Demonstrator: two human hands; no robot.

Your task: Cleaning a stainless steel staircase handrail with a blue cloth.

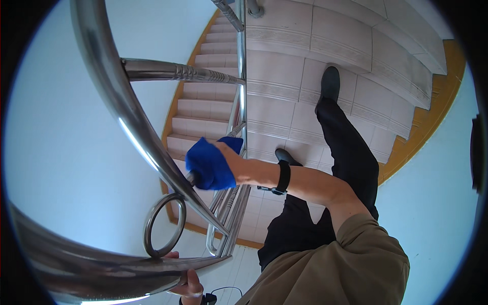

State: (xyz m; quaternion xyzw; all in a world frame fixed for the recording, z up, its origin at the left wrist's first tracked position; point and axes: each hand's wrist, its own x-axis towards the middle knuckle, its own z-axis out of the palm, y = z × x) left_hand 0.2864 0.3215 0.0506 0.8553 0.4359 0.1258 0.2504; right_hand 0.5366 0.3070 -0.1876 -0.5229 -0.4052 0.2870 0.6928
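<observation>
Stairs (203, 109) everywhere, with 1 shiny metal railing (127, 101) curving alongside. 2 dark shoes (331, 84) are planted on the stairs. 1 blue cloth (206, 162) is bunched on the railing, and the right hand (231, 156) has hold of it; fingers mostly hidden, so can't tell how tight. Left hand (191, 288) is curled round the thick lower rail (112, 272), near 1 metal ring (147, 229).

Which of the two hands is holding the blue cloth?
The right hand holds the blue cloth; the left hand shows no cloth and grips the thick metal handrail.
</observation>
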